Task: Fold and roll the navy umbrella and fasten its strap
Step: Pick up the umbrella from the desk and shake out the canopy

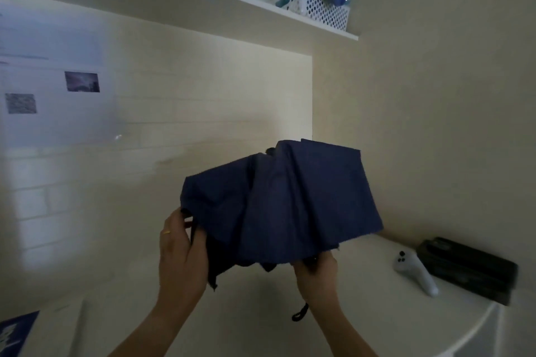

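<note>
navy umbrella (290,200) fans above left hand (181,255) and right hand (317,275).

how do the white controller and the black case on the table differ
The white controller is pale, slim and rounded with dark buttons at its upper end; the black case is dark, boxy and clearly bulkier. The controller lies nearer the person; the case sits behind it, closer to the wall. Both rest on the white table, right of the navy umbrella, and neither hand touches them.
</note>
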